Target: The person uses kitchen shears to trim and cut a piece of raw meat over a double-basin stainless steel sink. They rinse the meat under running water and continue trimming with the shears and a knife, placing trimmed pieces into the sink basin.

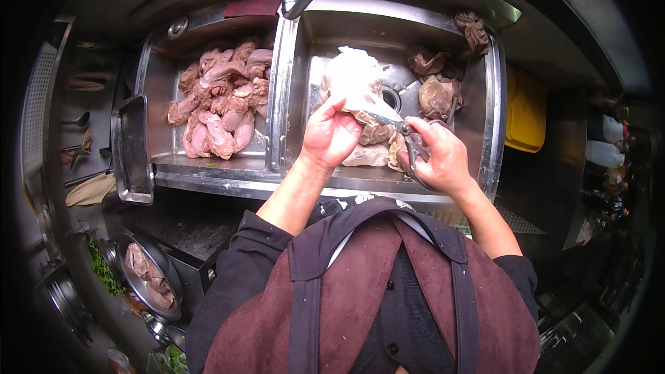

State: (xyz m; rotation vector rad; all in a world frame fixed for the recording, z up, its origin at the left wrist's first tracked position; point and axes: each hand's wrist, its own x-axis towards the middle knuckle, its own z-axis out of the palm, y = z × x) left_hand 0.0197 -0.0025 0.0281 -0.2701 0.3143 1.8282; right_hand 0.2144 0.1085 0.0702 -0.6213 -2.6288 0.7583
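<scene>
My right hand (441,153) holds metal scissors (403,127) over the right sink basin, with their blades against a pale piece of meat (363,106). Palm up, my left hand (332,132) grips the near edge of that piece between thumb and fingers. Glare washes out the top of a white mass (353,70) just beyond it, so what it is cannot be told. More pale, skin-like pieces (366,156) lie below my hands in the basin. A brownish piece (436,96) lies to the right, beyond my right hand.
The left sink basin (161,135) holds a heap of pinkish meat pieces (223,98). A faucet (293,2) hangs above the divider (280,88). A metal tray (132,148) leans at the left. A brown cloth-like bundle (473,31) lies on the back right corner. A bowl (174,275) with meat stands lower left.
</scene>
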